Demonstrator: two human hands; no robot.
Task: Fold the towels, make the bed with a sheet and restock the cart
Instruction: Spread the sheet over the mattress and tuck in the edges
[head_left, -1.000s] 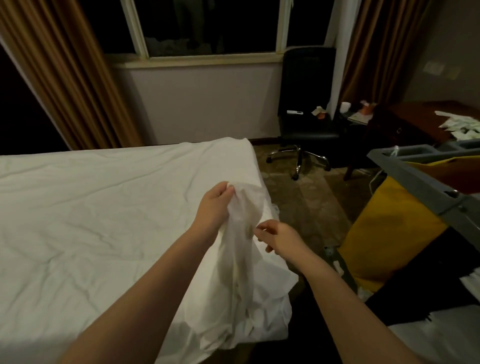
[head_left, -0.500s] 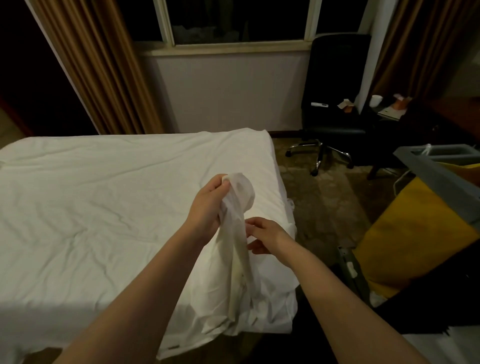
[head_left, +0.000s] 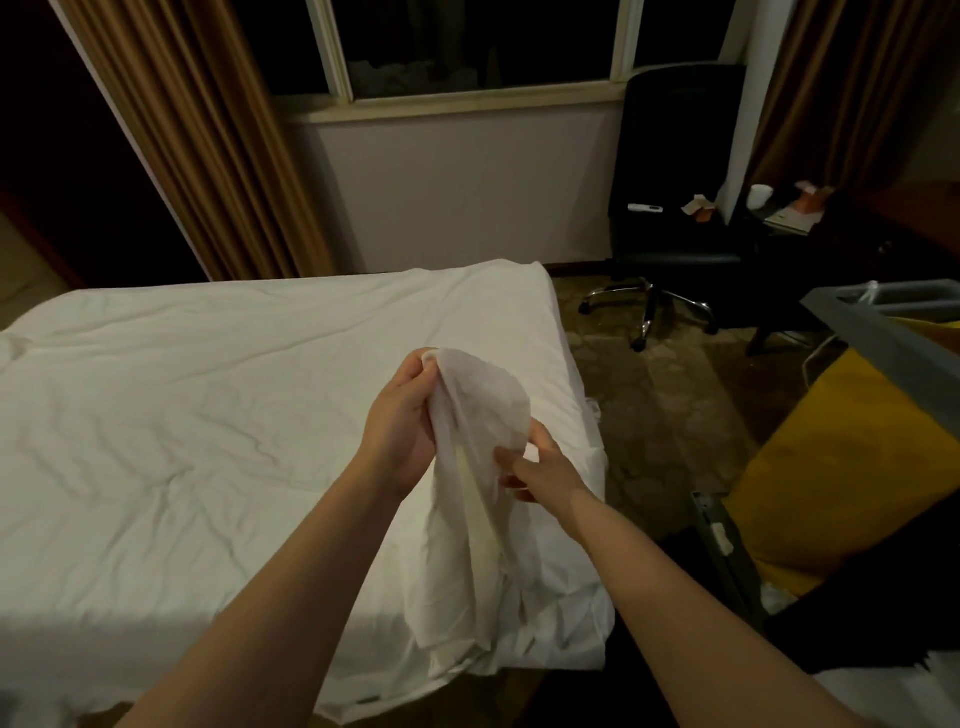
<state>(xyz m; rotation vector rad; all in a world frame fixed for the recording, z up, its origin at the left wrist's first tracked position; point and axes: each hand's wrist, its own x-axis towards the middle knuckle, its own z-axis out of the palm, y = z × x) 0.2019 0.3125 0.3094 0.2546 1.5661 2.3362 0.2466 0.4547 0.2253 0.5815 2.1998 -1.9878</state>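
Note:
A white sheet (head_left: 470, 545) hangs bunched over the near right corner of the bed (head_left: 182, 441), which is covered in wrinkled white linen. My left hand (head_left: 402, 426) grips the top of the bunched sheet and holds it up. My right hand (head_left: 537, 470) pinches the same sheet lower down, on its right side. The lower folds of the sheet pile up on the bed corner.
A grey cart (head_left: 883, 332) with a yellow bag (head_left: 841, 467) stands at the right, close to the bed. A black office chair (head_left: 675, 208) is by the window wall, beside a dark side table with a cup (head_left: 759, 196). Brown curtains (head_left: 208, 145) hang at the back left.
My view has shifted left and down toward the bed. My right hand has moved closer to the left one along the sheet, and the held part is more gathered.

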